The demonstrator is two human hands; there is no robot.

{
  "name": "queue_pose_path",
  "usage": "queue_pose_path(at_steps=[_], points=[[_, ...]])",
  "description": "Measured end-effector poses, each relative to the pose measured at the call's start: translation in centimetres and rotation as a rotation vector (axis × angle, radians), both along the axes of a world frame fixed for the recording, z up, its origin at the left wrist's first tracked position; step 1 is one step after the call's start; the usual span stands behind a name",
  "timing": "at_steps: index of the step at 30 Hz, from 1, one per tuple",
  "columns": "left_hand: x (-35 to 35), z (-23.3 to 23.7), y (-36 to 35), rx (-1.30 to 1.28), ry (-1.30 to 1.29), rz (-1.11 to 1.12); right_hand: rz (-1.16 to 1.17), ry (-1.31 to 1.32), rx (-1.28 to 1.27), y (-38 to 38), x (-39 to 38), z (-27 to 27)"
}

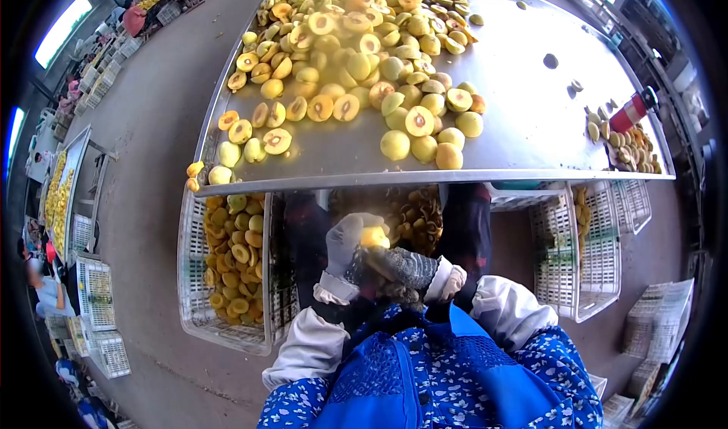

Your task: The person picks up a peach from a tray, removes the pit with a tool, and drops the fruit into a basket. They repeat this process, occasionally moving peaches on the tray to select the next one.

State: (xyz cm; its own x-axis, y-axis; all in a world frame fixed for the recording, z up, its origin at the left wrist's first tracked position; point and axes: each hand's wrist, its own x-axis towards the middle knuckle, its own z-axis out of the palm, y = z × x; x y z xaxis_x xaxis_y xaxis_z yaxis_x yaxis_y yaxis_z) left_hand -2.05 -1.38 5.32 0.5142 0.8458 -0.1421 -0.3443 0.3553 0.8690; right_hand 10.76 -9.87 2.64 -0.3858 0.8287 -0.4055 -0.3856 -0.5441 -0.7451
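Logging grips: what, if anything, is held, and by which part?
A yellow fruit, by its side, in the left hand; the right hand may also grip.

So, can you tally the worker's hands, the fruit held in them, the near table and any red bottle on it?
Hands: 2 (left hand, right hand)
Held fruit: 1
Table: 1
Red bottle: 1
Total: 5
The heaped fruit overlaps too much to count.
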Motion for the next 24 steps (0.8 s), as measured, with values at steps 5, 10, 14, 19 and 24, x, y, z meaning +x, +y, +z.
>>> queue_pose_path(at_steps=[5, 10, 14, 19, 24], points=[[-0.7, -2.9, 1.3, 0.088, 0.005, -0.321, 0.112, 0.153, -0.086, -0.3, 1.3, 3.2], [-0.3, -1.9, 0.1, 0.321, 0.216, -0.250, 0.147, -0.852, 1.181, 0.4, 2.1, 0.0], [0.6, -2.2, -2.0, -0.110, -0.079, 0.041, -0.020, -0.509, 0.274, -1.5, -0.7, 1.9], [-0.1, -0.5, -2.7, -0.558, -0.239, 0.199, -0.040, -0.946, 0.418, -1.9, -3.4, -0.1], [-3.4, -2.2, -0.2, -0.524, -0.577, 0.194, -0.190, -0.913, 0.803, 0.3, -3.5, 0.8]])
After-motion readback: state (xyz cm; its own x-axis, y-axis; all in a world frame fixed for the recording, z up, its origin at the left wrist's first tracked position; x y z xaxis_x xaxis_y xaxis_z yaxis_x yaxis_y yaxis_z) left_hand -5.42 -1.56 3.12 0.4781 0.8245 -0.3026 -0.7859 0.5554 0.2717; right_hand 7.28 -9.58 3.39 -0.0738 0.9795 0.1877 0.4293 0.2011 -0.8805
